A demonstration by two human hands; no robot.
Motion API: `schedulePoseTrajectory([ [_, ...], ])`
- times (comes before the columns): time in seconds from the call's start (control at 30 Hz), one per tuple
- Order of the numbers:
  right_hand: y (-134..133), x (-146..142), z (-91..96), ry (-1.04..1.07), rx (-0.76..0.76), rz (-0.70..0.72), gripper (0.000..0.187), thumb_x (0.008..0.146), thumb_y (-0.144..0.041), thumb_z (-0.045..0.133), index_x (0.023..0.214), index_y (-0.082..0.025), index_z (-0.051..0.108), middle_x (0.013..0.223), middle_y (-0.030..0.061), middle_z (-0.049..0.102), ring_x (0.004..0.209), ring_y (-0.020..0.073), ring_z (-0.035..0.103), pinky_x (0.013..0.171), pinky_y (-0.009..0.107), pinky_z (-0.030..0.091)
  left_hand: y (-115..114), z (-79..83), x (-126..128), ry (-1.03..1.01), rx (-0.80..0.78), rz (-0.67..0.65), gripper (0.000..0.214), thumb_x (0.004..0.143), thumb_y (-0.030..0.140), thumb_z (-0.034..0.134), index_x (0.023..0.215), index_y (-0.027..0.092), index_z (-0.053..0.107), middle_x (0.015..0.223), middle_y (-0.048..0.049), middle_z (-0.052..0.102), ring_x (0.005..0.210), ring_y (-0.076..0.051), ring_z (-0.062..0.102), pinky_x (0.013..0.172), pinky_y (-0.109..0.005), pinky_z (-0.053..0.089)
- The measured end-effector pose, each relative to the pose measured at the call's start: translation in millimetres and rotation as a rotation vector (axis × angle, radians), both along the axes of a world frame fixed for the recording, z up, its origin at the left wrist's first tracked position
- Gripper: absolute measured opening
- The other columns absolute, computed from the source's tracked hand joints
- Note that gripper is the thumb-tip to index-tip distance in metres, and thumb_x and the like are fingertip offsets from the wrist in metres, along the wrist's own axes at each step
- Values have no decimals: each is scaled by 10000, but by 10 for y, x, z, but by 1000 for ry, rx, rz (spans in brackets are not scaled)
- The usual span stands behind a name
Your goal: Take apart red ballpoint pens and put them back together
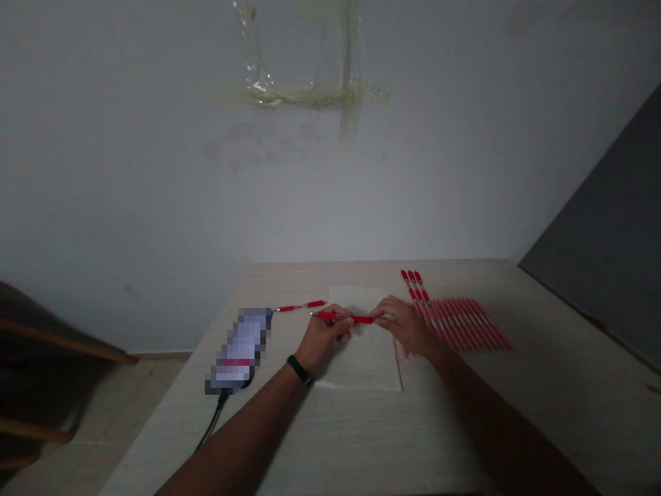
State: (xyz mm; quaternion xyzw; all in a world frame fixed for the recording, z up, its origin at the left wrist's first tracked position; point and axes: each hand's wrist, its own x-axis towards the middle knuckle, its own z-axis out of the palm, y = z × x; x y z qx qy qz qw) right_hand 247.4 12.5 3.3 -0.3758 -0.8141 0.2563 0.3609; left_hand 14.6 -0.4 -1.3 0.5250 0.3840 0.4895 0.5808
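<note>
A red pen [325,315] lies crosswise between my two hands, its pale tip pointing left. My left hand [324,336], with a dark band at the wrist, has its fingers closed around the pen's middle. At the pen's right end, the fingertips of my right hand [405,324] pinch the red barrel. Both hands are above a pale sheet [366,368] on the table. Another red pen [301,306] rests beyond my left hand. To the right of my right hand lie several pinkish-red pens [467,324] side by side, and three darker red pens [419,288] stick out behind them.
A phone [242,348] with a blurred screen lies on the left of the wooden table [438,441], a black cable [211,421] running from it towards the front. Behind the table rises a wall with peeling clear tape [304,96]. Wooden bars [67,341] stand at the left.
</note>
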Motion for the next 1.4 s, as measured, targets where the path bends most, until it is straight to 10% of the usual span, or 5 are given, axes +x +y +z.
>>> schedulePoseTrajectory([
  [1.4, -8, 35, 13, 315, -205, -159, 165, 922, -372, 641, 978, -221, 677, 848, 32, 716, 768, 191, 651, 671, 301, 506, 56, -20, -36, -123, -35, 135, 358, 717, 347, 849, 981, 172, 682, 717, 30, 636, 570, -84, 502, 558, -218, 383],
])
